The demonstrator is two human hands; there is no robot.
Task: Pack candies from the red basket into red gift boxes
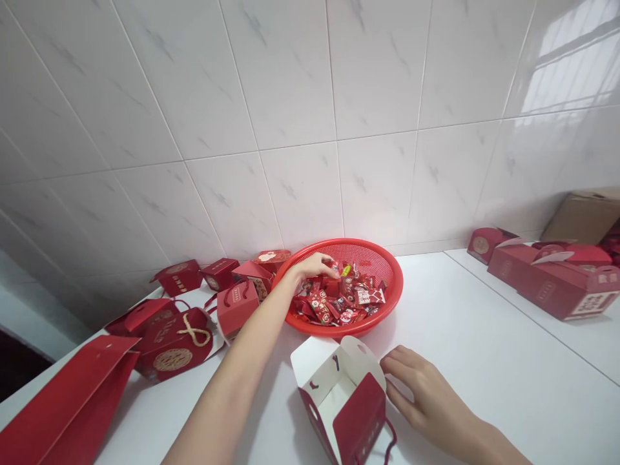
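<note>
My left hand (314,266) reaches over the far left part of a red plastic basket (394,284). Its fingertips are closed on a small red-and-white wrapped candy (335,268). Below them, many red wrapped candies (322,307) lie heaped in the basket. Closer to me stands a dark red paper gift box (361,420) with its white-lined flaps spread and its inside showing no contents. My right hand (416,387) is at the box's right side, fingers bent against the flap and edge. A dark red cord hangs from that side.
Several red gift boxes (177,339) crowd the left of the white table (460,323), with a large red bag or box (62,400) at the near left. More red boxes (547,278) and a brown cardboard box (581,216) stand at the right. A tiled wall (300,129) rises behind.
</note>
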